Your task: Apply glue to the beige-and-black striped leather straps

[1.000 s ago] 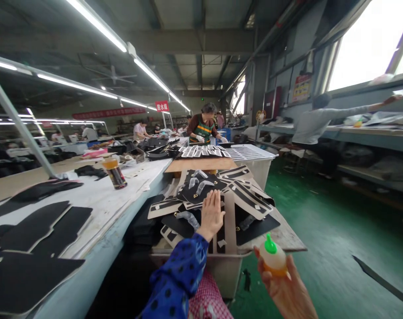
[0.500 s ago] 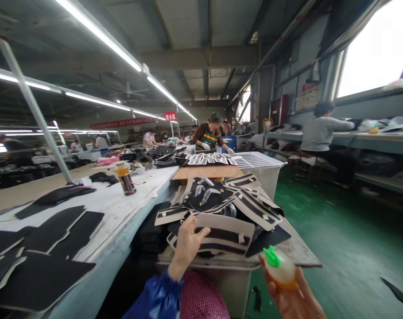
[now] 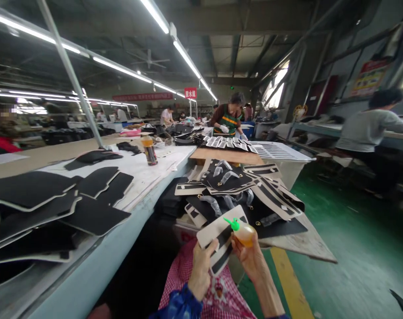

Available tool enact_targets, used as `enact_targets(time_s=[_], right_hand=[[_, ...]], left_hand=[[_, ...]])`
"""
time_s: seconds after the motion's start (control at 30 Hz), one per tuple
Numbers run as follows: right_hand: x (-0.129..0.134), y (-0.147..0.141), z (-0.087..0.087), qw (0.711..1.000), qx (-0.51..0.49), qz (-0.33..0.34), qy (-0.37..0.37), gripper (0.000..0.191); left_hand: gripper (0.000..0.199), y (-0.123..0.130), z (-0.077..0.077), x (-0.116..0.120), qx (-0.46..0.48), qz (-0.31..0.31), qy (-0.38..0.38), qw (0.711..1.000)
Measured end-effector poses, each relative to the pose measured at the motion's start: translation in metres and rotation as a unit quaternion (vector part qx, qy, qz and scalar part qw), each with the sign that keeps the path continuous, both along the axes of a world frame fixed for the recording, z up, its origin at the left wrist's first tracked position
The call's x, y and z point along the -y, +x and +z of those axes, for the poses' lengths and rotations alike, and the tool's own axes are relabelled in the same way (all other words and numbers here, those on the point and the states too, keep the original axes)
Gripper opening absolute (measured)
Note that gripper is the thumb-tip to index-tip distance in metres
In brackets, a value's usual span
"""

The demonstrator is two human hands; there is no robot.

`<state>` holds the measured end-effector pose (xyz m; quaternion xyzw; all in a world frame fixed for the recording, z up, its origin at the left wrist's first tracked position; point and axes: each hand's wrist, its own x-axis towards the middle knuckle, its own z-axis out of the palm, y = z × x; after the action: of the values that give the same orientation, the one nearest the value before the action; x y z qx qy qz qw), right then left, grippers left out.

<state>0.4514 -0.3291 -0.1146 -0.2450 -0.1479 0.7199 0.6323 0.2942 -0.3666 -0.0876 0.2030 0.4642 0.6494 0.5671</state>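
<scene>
My left hand (image 3: 200,268) grips a beige and black cut panel (image 3: 218,237) by its lower edge, lifted off the pile toward me. My right hand (image 3: 251,257) holds a small orange glue bottle with a green nozzle (image 3: 242,230), its tip touching the panel's upper right part. Just beyond lies the pile of similar beige and black cut pieces (image 3: 248,190) on a board over a grey bin.
A long pale workbench (image 3: 98,261) at left carries black cut sheets (image 3: 88,212) and a drink bottle (image 3: 149,151). A person in a green apron (image 3: 230,119) works further back; another person (image 3: 370,128) sits at the right bench. Green floor with a yellow line (image 3: 288,283) lies to the right.
My left hand picked one panel off the pile and drew it toward me. My right hand brought the glue bottle up and left against the panel. The view turned left.
</scene>
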Motion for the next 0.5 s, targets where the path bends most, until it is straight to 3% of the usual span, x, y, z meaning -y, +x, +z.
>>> enact_targets(time_s=[0.13, 0.23, 0.33, 0.4, 0.5], right_hand=[[-0.001, 0.0, -0.004, 0.999, 0.032, -0.009, -0.008, 0.06], [0.006, 0.005, 0.009, 0.998, 0.06, -0.019, 0.004, 0.059], [0.023, 0.012, 0.037, 0.995, 0.085, -0.046, 0.036, 0.061], [0.04, 0.016, 0.062, 0.986, 0.119, -0.088, 0.071, 0.073], [0.074, 0.017, 0.102, 0.935, 0.262, -0.189, 0.145, 0.087]], left_hand=[[0.057, -0.001, 0.002, 0.003, -0.012, -0.074, 0.035, 0.997], [0.056, -0.006, 0.006, 0.005, -0.029, -0.092, 0.047, 0.994], [0.054, -0.013, 0.02, 0.013, -0.033, -0.114, 0.039, 0.992], [0.053, -0.016, 0.034, 0.022, -0.024, -0.138, 0.04, 0.989], [0.049, -0.014, 0.061, 0.041, -0.008, -0.167, 0.049, 0.985]])
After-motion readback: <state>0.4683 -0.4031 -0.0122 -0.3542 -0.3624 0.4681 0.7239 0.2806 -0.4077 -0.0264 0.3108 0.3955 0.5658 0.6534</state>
